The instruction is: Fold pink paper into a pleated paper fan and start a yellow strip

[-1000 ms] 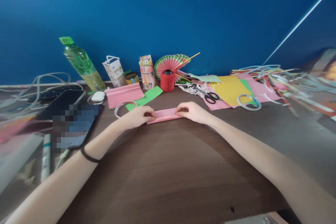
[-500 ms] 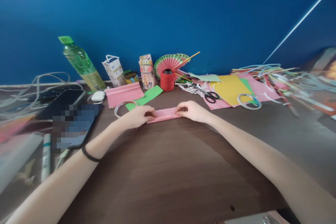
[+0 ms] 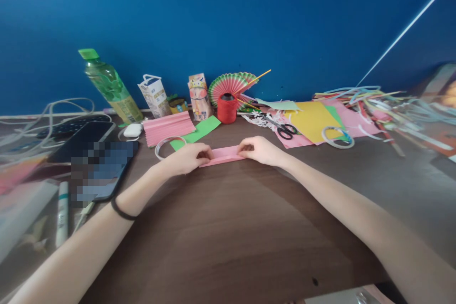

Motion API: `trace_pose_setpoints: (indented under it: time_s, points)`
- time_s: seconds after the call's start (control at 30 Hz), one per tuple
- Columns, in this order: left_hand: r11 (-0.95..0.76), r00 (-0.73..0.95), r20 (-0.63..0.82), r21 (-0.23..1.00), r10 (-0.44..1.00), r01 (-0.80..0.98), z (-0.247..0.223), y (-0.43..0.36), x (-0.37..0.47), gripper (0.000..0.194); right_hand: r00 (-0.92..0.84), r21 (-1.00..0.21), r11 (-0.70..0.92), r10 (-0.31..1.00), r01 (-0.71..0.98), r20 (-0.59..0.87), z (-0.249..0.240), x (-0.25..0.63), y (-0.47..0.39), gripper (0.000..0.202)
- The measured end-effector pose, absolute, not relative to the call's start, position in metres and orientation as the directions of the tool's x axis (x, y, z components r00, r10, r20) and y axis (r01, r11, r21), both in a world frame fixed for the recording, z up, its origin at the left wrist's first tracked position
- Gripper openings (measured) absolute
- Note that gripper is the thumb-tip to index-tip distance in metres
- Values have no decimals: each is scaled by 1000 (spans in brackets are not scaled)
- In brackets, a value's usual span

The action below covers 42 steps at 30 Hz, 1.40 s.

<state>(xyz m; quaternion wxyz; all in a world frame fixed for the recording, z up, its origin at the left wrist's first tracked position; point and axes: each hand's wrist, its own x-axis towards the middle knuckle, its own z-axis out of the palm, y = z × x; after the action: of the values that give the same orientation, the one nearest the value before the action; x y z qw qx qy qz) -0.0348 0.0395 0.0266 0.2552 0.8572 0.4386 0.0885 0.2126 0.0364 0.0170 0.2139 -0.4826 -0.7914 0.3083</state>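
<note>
A narrow piece of pink paper (image 3: 225,154), folded along its near edge, lies on the brown table between my two hands. My left hand (image 3: 190,157) pinches its left end, thumb and fingers together. At the other end, my right hand (image 3: 258,148) grips the paper the same way. Just behind my left hand are a roll of clear tape (image 3: 159,150) and a green paper strip (image 3: 199,132). A pleated pink paper (image 3: 169,128) rests beyond them. Fingertips partly cover both ends of the strip.
Along the blue wall stand a green bottle (image 3: 110,85), two cartons, a red thread spool (image 3: 227,108) and a paper fan (image 3: 233,86). Scissors (image 3: 287,130), yellow paper (image 3: 315,118) and another tape roll (image 3: 337,137) lie right. A phone (image 3: 110,171) and marker (image 3: 62,213) are left.
Almost nothing differs. Both hands keep their hold on the ends of the pink paper, with at most a very slight shift of the fingers.
</note>
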Motion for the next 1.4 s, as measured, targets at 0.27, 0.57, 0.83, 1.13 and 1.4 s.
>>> trace_pose_setpoints:
  time_s: [0.27,0.57,0.83,1.13,1.4]
  points:
    - [-473,596,-83,526,799,707,29,37,-32,15,-419,-664,360,905,655,78,13,209,36,7]
    - [-572,691,-70,504,720,647,25,36,-34,37,-435,-709,343,898,616,56,10,211,39,6]
    - [-658,728,-136,341,672,671,32,30,-28,50,-443,-697,372,892,613,86,7,211,37,9]
    - [-740,748,-100,111,656,664,27,28,-28,64,-481,-490,467,870,736,108,5,218,37,6]
    - [-741,753,-108,138,649,658,29,20,-27,74,-638,-504,634,745,586,196,-1,222,37,25]
